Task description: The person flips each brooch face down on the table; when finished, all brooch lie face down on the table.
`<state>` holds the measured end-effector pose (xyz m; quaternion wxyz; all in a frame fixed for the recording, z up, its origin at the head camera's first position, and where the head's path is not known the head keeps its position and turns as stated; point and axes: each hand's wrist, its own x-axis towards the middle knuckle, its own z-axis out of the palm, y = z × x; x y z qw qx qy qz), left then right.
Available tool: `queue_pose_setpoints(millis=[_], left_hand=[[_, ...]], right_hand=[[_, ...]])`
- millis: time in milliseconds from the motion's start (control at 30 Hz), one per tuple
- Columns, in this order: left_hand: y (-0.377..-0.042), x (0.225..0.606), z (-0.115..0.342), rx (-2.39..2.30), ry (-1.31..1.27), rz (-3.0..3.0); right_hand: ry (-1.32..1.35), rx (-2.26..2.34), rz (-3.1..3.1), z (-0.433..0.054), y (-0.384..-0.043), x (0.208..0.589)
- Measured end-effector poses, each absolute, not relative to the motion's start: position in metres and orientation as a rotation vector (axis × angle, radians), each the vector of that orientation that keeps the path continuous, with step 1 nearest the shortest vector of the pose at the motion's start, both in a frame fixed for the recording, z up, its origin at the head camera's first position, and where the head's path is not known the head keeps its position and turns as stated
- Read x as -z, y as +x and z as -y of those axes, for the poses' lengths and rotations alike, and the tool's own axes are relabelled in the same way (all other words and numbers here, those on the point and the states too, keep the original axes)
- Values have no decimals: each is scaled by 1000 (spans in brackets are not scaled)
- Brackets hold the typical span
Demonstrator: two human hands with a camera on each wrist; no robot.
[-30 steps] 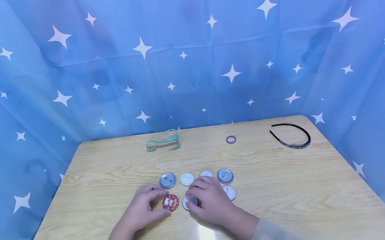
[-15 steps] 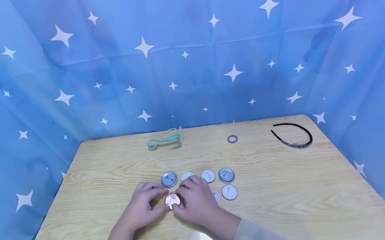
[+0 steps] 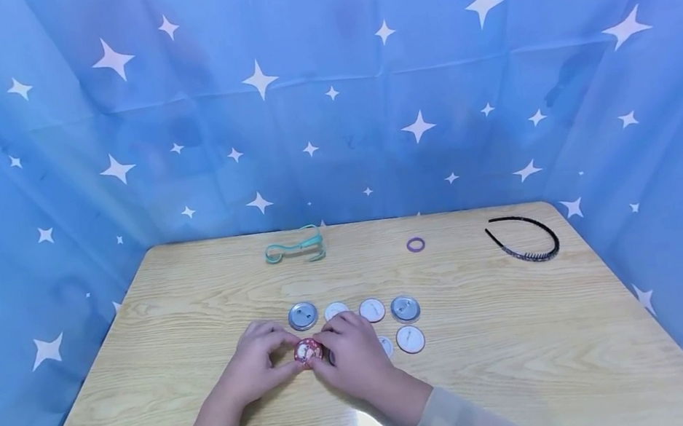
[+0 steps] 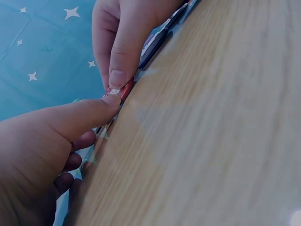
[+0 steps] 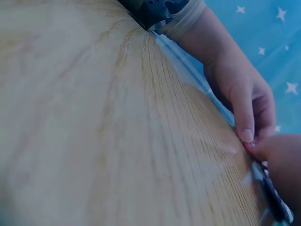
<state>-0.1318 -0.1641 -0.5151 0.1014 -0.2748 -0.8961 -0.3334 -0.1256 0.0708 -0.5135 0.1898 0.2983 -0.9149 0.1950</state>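
A round red pin badge [image 3: 308, 351] with a printed picture lies face up between my two hands, low over the table. My left hand [image 3: 258, 365] pinches its left side with thumb and fingers. My right hand [image 3: 356, 354] holds the opposite side the same way. In the left wrist view, both thumbs touch the edge of the red badge [image 4: 126, 90]. Beside my right hand a white-backed badge [image 3: 386, 345] is partly covered. Behind the hands stand a silver-backed badge [image 3: 302, 316] and a white one [image 3: 336, 309], its lower edge hidden by the right fingers.
More badges lie pin side up to the right: two white-backed ones [image 3: 372, 310] [image 3: 410, 340] and a silver-backed badge [image 3: 405, 309]. Farther back are a teal looped item [image 3: 297, 247], a purple ring [image 3: 415, 244] and a black headband [image 3: 528, 244]. A blue star-patterned curtain [image 3: 324, 98] hangs behind.
My right hand has left the badge to the right and moved left onto the red badge. Glare on the red badge has since gone, its picture showing again. My left hand has barely moved.
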Motion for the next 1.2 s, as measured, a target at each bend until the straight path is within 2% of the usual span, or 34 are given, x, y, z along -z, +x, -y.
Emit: queue_pose_setpoints(millis=[1200], left_hand=[[-134, 516, 166, 1121, -748, 2627]], right_hand=[[919, -685, 2394, -75, -127, 513]])
